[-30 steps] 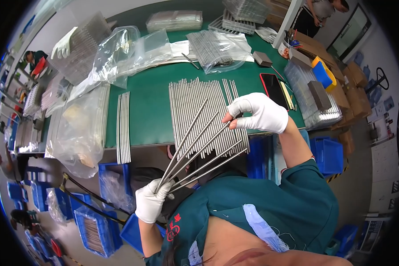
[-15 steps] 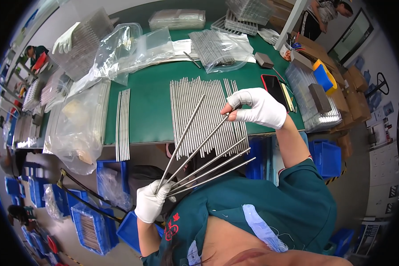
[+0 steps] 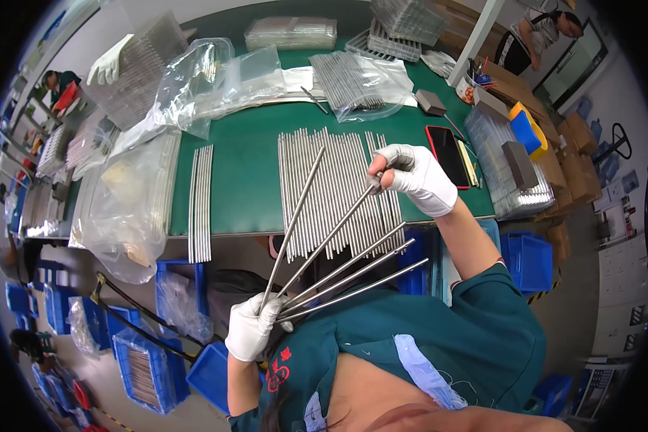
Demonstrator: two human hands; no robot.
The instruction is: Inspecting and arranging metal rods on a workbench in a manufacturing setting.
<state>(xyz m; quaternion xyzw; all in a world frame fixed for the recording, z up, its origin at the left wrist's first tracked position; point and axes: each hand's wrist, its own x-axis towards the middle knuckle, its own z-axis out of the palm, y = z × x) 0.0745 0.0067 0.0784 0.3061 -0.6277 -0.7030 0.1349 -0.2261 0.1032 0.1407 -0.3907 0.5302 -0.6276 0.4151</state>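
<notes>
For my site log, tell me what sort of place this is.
Probably a factory workshop: metal rods lie side by side on a green workbench, with blue bins standing nearby.

Red-cased smartphone (image 3: 446, 158) on green surface (image 3: 245, 162), grey block (image 3: 430, 102) beyond. White glove (image 3: 109, 62), back left. Cardboard boxes (image 3: 577, 124) stacked, far right.

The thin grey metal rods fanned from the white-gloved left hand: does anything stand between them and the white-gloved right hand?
Nothing visible does: the right hand appears to touch the upper end of one thin grey metal rod, whose lower end is in the left hand.
</notes>
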